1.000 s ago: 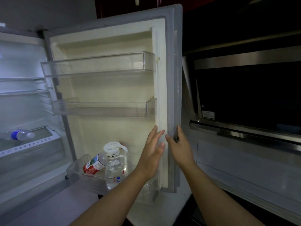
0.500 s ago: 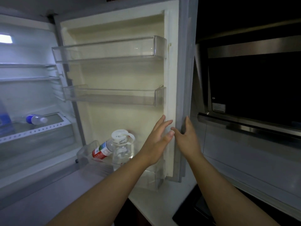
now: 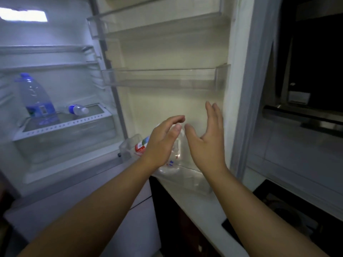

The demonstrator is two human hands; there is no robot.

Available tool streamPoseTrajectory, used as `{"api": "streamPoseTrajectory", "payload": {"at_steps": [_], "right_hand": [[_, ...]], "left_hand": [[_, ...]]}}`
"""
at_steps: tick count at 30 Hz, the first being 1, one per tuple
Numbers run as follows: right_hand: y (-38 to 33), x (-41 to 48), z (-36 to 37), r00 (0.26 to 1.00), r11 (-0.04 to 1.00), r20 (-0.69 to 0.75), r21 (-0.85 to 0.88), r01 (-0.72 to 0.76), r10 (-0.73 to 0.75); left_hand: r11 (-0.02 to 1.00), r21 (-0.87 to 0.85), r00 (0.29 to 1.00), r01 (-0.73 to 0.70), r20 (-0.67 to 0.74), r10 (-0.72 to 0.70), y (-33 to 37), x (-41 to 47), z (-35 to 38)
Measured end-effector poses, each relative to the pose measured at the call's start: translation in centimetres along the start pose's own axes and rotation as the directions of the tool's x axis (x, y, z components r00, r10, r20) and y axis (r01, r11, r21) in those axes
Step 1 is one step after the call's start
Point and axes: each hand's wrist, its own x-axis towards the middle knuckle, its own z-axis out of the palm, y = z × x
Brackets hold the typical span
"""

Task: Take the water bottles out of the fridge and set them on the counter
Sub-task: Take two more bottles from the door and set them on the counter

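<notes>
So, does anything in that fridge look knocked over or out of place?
Two bottles. A small blue-labelled bottle lies on its side on the fridge shelf beside the upright large water bottle, and a red-labelled bottle leans tilted in the bottom door bin.

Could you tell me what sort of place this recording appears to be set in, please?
Most likely a home kitchen: an open fridge with clear door bins beside a pale counter, and a dark built-in oven or microwave on the right.
</notes>
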Motion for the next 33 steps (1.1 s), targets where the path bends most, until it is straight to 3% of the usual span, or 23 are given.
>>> {"api": "streamPoseTrajectory", "payload": {"at_steps": [6, 11, 16, 20, 23, 28, 33], "right_hand": [[1.2, 0.2, 5.3, 0.983, 0.986, 0.096, 0.044, -0.161, 0.156], [2.4, 1.0, 8.5, 0.947, 0.955, 0.176, 0.079, -0.285, 0.268], [3.4, 1.2, 10.2, 0.930, 0.923, -0.039, 0.145, -0.357, 0.366], [3.9, 0.8, 10.5, 0.883, 0.868, -0.010, 0.193, -0.459, 0.469], [5.1, 0.5, 10.3, 0.873, 0.869, 0.051, 0.083, -0.488, 0.486], [4.8, 0.5, 9.9, 0.837, 0.882, 0.313, -0.006, -0.471, 0.449], [5.5, 0.7, 10.8, 0.821, 0.872, 0.308, -0.072, -0.484, 0.481]], "left_hand": [[0.999, 0.009, 0.998, 0.041, -0.041, -0.040, -3.9, 1.0, -5.3], [0.984, 0.080, 0.986, 0.158, 0.031, -0.161, -8.2, 3.3, -8.8], [0.930, 0.161, 0.919, 0.329, 0.170, -0.355, -11.9, 5.9, -9.8], [0.885, 0.360, 0.860, 0.295, 0.305, -0.410, -14.6, 7.3, -9.8], [0.868, 0.445, 0.829, 0.219, 0.385, -0.406, -15.4, 7.5, -9.6], [0.812, 0.574, 0.835, 0.109, 0.389, -0.388, -16.7, 7.3, -9.5], [0.730, 0.682, 0.819, 0.039, 0.397, -0.415, -16.7, 6.8, -9.3]]}}
